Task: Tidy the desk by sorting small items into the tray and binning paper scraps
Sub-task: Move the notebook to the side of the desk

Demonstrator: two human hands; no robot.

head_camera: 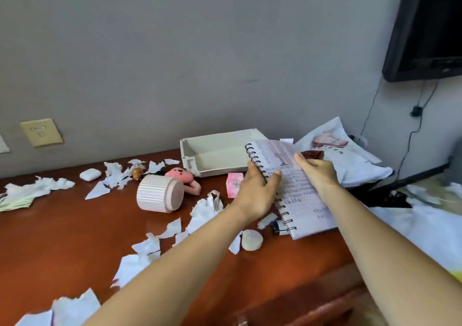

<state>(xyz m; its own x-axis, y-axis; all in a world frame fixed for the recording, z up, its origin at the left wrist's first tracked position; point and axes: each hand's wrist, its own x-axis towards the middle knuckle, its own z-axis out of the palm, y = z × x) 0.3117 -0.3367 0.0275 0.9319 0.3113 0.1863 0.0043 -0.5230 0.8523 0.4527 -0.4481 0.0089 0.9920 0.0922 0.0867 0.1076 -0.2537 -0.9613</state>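
Note:
A spiral notebook [298, 195] with written pages lies tilted at the desk's right side, its top end over the cream tray [200, 150]. My left hand [257, 190] grips the notebook at its wire spine. My right hand [316, 173] pinches the upper pages, which curl up. Torn white paper scraps [205, 210] are scattered across the brown desk [62, 238]. Small items lie around: a pink ribbed cup [158, 193] on its side, a pink toy clip [183, 177], a pink square box [235, 184], a white earbud case [90, 175], a round cream eraser [252, 240].
A white printed bag [350, 160] lies behind the notebook at the right. A crumpled tissue and a green-edged paper stack [27, 193] sit at the far left. A black screen [425, 25] hangs on the wall, cables below it. A small brown nut-like item [136, 173] lies among the scraps.

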